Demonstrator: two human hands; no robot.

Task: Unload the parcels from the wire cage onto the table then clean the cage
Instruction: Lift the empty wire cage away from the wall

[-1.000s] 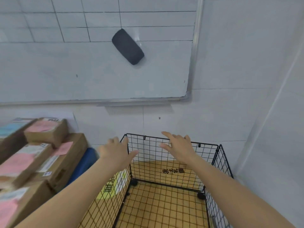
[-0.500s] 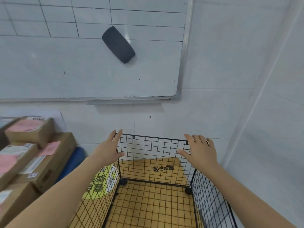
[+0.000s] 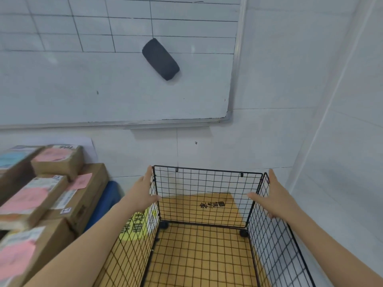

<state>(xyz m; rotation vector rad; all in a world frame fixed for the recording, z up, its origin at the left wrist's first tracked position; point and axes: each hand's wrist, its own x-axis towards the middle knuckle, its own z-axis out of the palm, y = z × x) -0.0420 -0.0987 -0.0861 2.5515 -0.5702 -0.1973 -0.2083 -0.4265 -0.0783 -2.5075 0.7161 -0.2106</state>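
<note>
Left hand (image 3: 143, 195): open, fingers straight and together, laid flat along the outside of the cage's left panel at its far corner; the thumb spreads toward the back panel. It grasps nothing.
Right hand (image 3: 277, 197): open in the same way, fingers straight up along the outside of the right panel at the far corner, with the thumb pointing inward.
Wire cage (image 3: 207, 183): black mesh with an open top, between the two forearms, its back panel near the white wall. Small black wheels (image 3: 243, 233) sit at its far bottom corners.
Floor (image 3: 196, 255): yellow-brown, seen through the mesh, with dark printed characters.
Parcels (image 3: 80, 193): brown cardboard boxes with pink and white labels, stacked to the left, outside the cage. What they stand on is hidden.
Blue object (image 3: 105, 201): between the parcels and the cage; I cannot tell what it is.
Whiteboard (image 3: 103, 90): on the wall above, with a black eraser (image 3: 160, 59) stuck to it at a tilt.
</note>
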